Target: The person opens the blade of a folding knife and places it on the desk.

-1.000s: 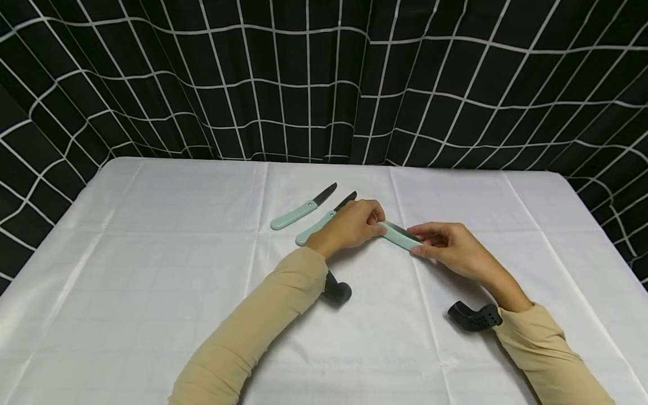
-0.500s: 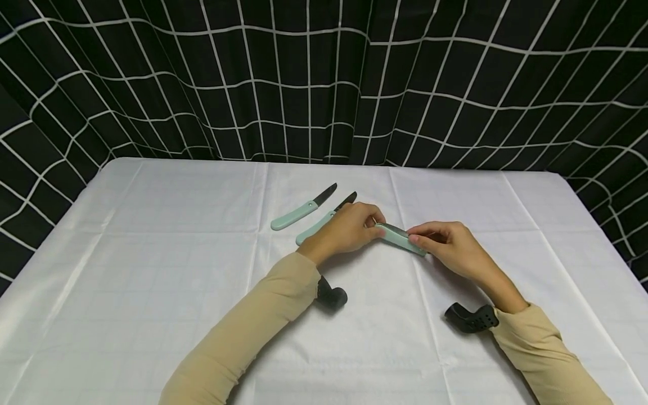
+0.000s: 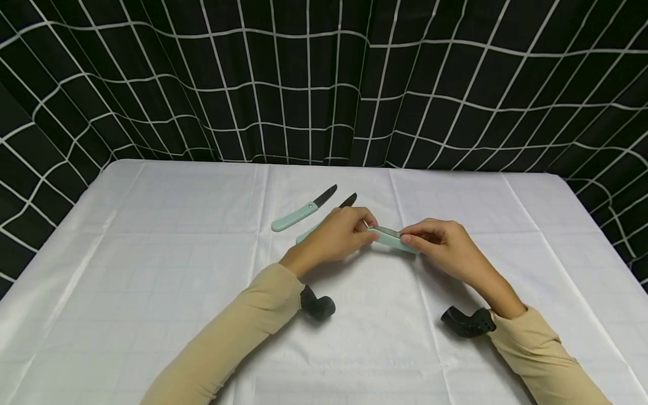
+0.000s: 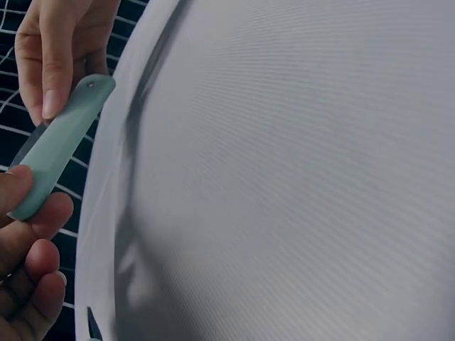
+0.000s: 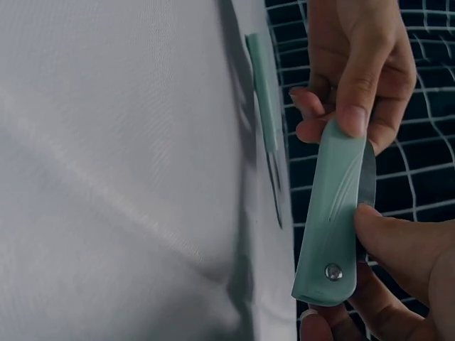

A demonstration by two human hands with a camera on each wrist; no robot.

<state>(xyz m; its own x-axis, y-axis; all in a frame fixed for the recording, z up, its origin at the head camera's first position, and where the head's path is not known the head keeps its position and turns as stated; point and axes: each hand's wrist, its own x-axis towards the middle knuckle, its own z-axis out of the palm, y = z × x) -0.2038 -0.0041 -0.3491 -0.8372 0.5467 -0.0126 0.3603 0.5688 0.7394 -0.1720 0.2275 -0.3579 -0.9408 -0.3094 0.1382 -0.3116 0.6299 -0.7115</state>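
Both hands are on one folding knife [image 3: 388,239], its mint-green handle lying between them in the head view. My left hand [image 3: 336,236] pinches the handle's rounded end, away from the pivot rivet. With thumb and fingers, my right hand [image 3: 448,247] pinches the grey blade [image 5: 367,177] near the pivot end. The blade lies along the handle, partly sticking out of its slot. In the left wrist view, the handle [image 4: 64,145] slants between the two hands. Two more mint-handled knives lie unfolded at the left: one whole knife [image 3: 295,217], and a second knife [image 3: 349,199] partly hidden by my left hand.
A creased white cloth [image 3: 152,270] covers the table. Behind its far edge hangs a black curtain [image 3: 324,95] with a white grid. A black curved wrist piece [image 3: 318,306] sticks out at the left cuff, another black wrist piece [image 3: 467,322] at the right.
Both hands and the knife have shifted slightly left, the left forearm also drawing nearer. The right thumb has moved from the handle's end up to the blade. The two lying knives stay put.
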